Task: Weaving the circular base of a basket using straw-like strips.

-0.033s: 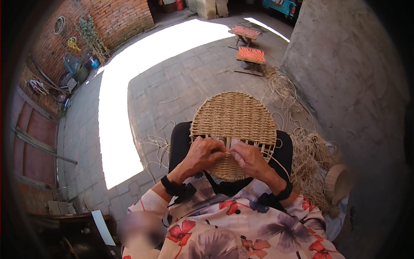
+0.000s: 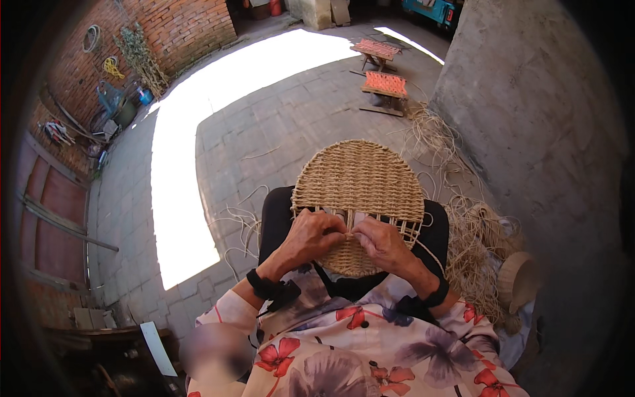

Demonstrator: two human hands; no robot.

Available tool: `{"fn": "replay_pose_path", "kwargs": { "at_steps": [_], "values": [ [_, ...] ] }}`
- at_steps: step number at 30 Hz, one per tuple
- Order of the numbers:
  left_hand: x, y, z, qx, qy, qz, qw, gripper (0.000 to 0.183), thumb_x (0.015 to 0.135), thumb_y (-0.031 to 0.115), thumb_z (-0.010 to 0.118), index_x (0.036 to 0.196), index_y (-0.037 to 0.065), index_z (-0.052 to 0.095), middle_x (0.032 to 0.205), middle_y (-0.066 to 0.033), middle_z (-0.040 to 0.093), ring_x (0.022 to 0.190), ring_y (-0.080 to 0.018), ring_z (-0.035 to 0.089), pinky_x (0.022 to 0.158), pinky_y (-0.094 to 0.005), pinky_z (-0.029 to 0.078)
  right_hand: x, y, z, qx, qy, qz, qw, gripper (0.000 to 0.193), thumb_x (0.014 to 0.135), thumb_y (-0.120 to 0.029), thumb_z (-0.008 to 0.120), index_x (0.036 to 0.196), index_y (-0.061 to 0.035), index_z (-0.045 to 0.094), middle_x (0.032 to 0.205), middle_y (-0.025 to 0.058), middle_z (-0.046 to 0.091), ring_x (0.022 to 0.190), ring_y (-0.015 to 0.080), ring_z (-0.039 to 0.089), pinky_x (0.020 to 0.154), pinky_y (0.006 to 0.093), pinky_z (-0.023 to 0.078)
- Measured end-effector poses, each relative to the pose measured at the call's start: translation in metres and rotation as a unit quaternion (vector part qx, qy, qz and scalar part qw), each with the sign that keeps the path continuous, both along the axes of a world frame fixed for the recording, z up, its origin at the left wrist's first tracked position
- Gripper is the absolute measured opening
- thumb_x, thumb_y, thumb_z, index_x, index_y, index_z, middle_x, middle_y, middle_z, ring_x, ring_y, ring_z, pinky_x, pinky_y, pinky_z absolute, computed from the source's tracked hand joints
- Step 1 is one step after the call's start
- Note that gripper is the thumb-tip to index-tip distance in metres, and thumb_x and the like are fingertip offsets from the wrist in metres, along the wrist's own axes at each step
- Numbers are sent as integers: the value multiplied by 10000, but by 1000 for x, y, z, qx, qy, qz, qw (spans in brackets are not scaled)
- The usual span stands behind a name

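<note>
Both grips pinch straw strands on the round woven mat (image 2: 358, 192): left hand (image 2: 305, 239), right hand (image 2: 383, 243).

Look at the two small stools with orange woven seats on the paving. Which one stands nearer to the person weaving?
The nearer stool, the lower one in the picture, beside the grey wall. The other stool stands farther up the yard, at the edge of the sunlit patch.

- Left hand (image 2: 309, 239) is lying palm-down, knuckles up, fingers curling inward and pinching at the centre.
- Right hand (image 2: 382, 242) is mirroring it, fingertips meeting the left's.
- Both forearms are converging from the lower edge, wrists wearing dark bands.
</note>
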State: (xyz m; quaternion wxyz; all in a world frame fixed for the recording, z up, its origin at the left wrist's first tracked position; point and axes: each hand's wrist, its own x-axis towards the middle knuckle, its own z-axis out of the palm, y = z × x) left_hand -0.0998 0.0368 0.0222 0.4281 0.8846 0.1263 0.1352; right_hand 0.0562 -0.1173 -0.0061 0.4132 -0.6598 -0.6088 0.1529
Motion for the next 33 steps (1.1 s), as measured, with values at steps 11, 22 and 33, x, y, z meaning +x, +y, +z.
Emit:
{"fn": "replay_pose_path", "kwargs": {
  "at_steps": [11,22,33],
  "values": [
    [9,-6,-4,130,27,10,991,161,783,206,680,819,53,718,754,-119,693,719,-291,668,675,-398,487,-4,3,-1,-32,76,-24,996,70,843,-63,658,902,-43,625,821,141,603,798,346,638,703,425,497],
    [12,-23,-20,191,-35,103,976,73,834,154,618,885,116,654,681,-90,606,697,-298,602,722,-412,354,-21,4,-1,79,-66,-38,994,161,805,-24,681,919,-47,570,830,133,593,730,334,646,607,432,512],
    [1,-16,-16,180,-51,51,981,73,824,141,706,887,103,704,774,-45,642,782,-240,599,757,-387,376,-9,-2,7,63,-104,-86,989,146,805,-38,700,884,-39,578,862,109,537,810,312,621,654,412,505]
  ]
}}
